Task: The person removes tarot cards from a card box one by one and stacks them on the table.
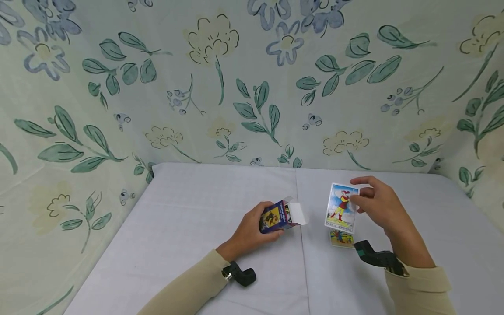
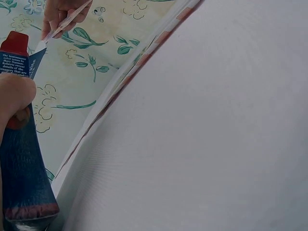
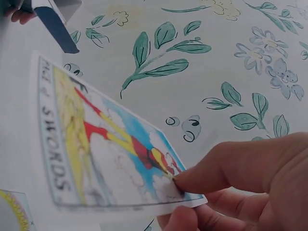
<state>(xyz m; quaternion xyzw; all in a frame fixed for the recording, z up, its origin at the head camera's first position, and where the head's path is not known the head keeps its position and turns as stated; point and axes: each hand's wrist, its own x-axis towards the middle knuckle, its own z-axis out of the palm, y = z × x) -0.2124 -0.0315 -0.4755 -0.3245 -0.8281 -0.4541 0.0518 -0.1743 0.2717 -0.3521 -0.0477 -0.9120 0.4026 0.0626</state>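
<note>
My left hand [image 1: 252, 227] grips a dark blue card box [image 1: 271, 217], whose white end flap [image 1: 298, 213] stands open toward the right. In the left wrist view the box [image 2: 26, 168] is tall and narrow under my thumb. A tarot card [image 1: 341, 208] is pinched between the thumb and fingers of my right hand [image 1: 379, 203], held up above the table. The right wrist view shows the card [image 3: 110, 149] reading "Page of Swords", with a figure in red and yellow against a blue sky. Below it, a second card [image 1: 341, 239] lies on the white cloth, partly covered in the head view.
A white cloth [image 1: 189, 210] covers the table, with a crease running front to back near its middle. Behind the table hangs a floral curtain [image 1: 252, 87]. Black camera mounts sit on both wrists, the left one [image 1: 242, 275] close over the cloth.
</note>
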